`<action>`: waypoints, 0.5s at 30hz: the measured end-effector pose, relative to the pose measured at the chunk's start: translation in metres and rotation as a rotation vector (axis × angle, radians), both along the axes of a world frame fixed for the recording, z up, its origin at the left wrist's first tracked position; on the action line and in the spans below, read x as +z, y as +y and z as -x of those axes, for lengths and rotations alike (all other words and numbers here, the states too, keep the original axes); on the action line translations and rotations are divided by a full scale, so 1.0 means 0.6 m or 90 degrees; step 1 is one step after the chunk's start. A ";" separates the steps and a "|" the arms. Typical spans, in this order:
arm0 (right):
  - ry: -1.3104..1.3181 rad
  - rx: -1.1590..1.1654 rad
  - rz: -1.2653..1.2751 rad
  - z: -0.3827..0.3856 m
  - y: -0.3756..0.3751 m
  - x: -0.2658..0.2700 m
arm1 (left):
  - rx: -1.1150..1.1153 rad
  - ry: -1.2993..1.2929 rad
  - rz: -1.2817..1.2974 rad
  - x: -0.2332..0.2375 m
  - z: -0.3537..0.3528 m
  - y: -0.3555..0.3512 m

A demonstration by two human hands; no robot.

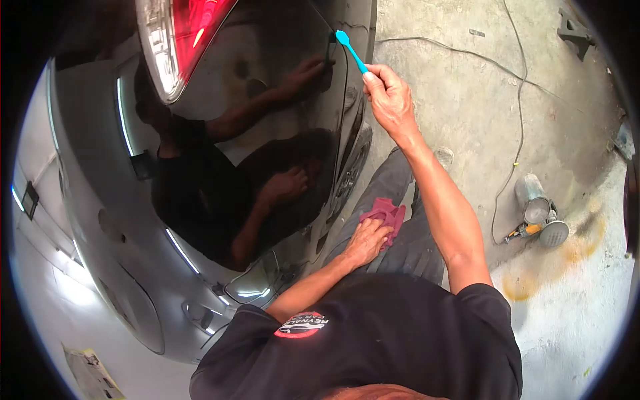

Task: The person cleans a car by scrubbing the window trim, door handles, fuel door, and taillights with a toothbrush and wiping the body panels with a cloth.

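My right hand (390,97) is closed around the handle of a slim turquoise tool shaped like a toothbrush (353,52). The tool's wider head is right at the panel seam near the edge of a glossy black car (280,60). Lower down, my left hand (369,241) rests over a maroon cloth (393,217) on my leg, fingers bent onto the fabric. Part of the cloth is hidden beneath that hand. Both arms are mirrored in the black paint.
A red and clear tail light (180,47) is at the upper left. Dark cables (522,100) run over the concrete floor (460,80). On the right lie a metal canister (531,197) and an orange-bodied tool (531,229). A dark stand (575,33) is farther off.
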State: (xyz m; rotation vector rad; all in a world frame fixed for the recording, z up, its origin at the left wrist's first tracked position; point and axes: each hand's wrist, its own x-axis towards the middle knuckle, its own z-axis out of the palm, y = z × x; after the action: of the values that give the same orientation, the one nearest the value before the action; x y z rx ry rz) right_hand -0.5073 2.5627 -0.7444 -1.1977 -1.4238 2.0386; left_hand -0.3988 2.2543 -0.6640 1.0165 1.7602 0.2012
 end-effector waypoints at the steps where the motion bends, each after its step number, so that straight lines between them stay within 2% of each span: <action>1: 0.006 0.010 0.005 0.001 -0.007 -0.016 | 0.008 -0.001 -0.003 -0.001 0.005 -0.001; 5: 0.016 0.032 0.018 -0.008 -0.020 -0.055 | 0.011 0.007 -0.009 -0.002 0.017 0.010; 12: 0.075 0.029 0.014 0.037 0.030 -0.024 | 0.016 -0.012 0.001 -0.006 0.032 0.026; 15: 0.027 0.054 0.029 0.012 0.005 -0.039 | 0.017 -0.011 0.000 -0.005 0.036 0.037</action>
State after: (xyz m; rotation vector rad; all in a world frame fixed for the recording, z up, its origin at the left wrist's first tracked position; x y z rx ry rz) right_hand -0.5146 2.5656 -0.7677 -1.1227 -1.4378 2.1508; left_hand -0.4203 2.2762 -0.6668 0.9889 1.7595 0.2271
